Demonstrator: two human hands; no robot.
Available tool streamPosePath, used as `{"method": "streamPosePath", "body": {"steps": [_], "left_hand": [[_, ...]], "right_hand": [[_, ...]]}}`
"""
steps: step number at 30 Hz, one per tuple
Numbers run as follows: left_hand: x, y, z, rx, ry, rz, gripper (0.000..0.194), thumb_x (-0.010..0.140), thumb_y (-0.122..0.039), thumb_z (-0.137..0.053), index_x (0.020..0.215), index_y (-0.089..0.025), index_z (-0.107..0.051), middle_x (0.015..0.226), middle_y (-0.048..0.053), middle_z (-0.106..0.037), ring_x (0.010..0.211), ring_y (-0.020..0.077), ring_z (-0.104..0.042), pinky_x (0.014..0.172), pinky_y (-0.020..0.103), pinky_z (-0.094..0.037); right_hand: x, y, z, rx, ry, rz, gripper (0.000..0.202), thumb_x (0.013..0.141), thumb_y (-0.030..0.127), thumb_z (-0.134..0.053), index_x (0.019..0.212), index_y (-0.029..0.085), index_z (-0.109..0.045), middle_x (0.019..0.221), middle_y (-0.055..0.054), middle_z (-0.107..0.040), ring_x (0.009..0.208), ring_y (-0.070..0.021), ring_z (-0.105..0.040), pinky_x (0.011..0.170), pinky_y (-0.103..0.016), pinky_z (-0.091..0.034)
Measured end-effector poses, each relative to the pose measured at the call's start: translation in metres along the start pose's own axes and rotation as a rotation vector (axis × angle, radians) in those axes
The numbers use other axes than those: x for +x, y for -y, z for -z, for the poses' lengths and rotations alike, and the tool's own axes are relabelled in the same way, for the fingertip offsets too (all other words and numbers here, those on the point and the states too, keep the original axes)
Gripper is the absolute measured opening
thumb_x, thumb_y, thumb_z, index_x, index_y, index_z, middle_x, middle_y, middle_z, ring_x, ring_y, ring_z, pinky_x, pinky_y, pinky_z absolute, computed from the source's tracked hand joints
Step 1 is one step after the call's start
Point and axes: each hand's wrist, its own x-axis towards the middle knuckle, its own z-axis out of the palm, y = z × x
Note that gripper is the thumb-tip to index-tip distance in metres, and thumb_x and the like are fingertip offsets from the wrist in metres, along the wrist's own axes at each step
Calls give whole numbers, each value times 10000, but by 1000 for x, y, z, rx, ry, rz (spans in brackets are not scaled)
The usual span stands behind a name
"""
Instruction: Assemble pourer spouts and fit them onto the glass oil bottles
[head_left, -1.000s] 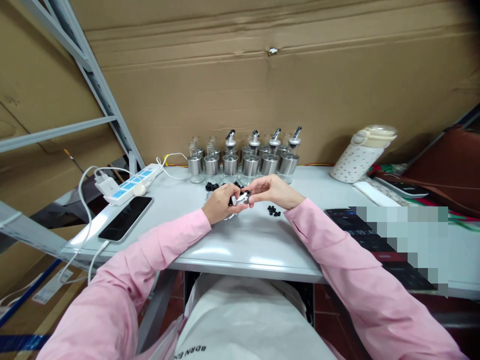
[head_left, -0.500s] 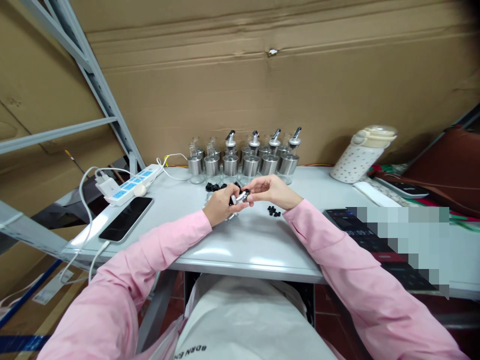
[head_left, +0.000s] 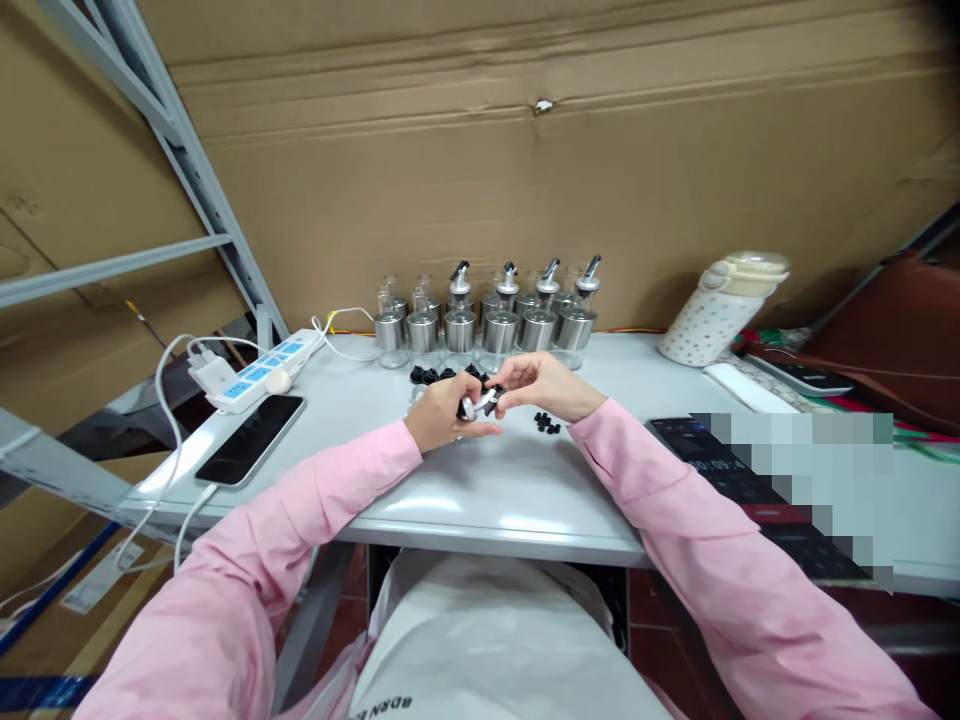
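A small silver and black pourer spout (head_left: pixel 484 402) is held between my two hands over the table. My left hand (head_left: pixel 441 412) grips its body, with the thumb stretched along below it. The fingertips of my right hand (head_left: pixel 536 385) pinch its black tip. Black stoppers (head_left: pixel 430 376) lie in a row behind my left hand, partly hidden by it. Small black caps (head_left: pixel 547 423) are piled beside my right wrist. Clear pieces beneath my left hand are mostly hidden.
Glass and steel bottles (head_left: pixel 501 330) stand at the back, several topped with spouts. A power strip (head_left: pixel 266 372) and a phone (head_left: pixel 252 440) are at left. At right are a dotted bottle (head_left: pixel 709 312) and a dark device (head_left: pixel 750 480) partly pixelated.
My left thumb has moved down, away from the spout, and more of the spout shows. The spout has turned slightly between my hands.
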Motion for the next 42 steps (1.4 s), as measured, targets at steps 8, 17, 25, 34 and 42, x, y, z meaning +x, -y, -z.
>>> {"method": "streamPosePath", "body": {"steps": [8, 17, 25, 34, 42], "left_hand": [[-1, 1, 0, 52, 24, -33, 471, 729, -642, -514, 809, -190, -407, 699, -18, -517, 569, 98, -481, 531, 206, -389], [0, 5, -1, 140, 92, -12, 513, 693, -653, -551, 870, -184, -443, 748, 13, -584, 625, 135, -540, 604, 249, -423], [3, 6, 6, 271, 151, -27, 461, 862, -550, -371, 1101, -157, -403, 891, 66, -621, 718, 167, -581, 778, 328, -407], [17, 51, 29, 261, -297, 182, 428, 896, -394, -391, 1261, -198, -285, 1270, 131, -409, 1047, 176, -506, 915, 349, -396], [44, 108, 49, 246, -192, 338, 598, 809, -217, -542, 1325, -218, -240, 1283, 140, -428, 1125, 223, -490, 952, 405, -403]], "right_hand": [[2, -9, 1, 127, 138, -28, 322, 520, 145, -801, 672, 138, -517, 614, 24, -667, 511, -102, -635, 482, -190, -475], [2, -8, -2, 157, 142, -5, 317, 525, 174, -802, 654, 145, -513, 650, 42, -621, 502, -67, -578, 459, -181, -433], [4, -7, -1, 261, -107, 26, 258, 589, 266, -775, 768, 180, -609, 743, 21, -636, 697, -103, -605, 684, -253, -481], [4, -3, 0, 297, -242, 117, 237, 673, 334, -711, 833, 225, -575, 1136, -31, -608, 993, -168, -569, 889, -420, -452], [6, -2, 6, 317, -440, 170, 264, 697, 366, -679, 813, 244, -477, 996, 5, -631, 940, -148, -577, 834, -364, -492]]}}
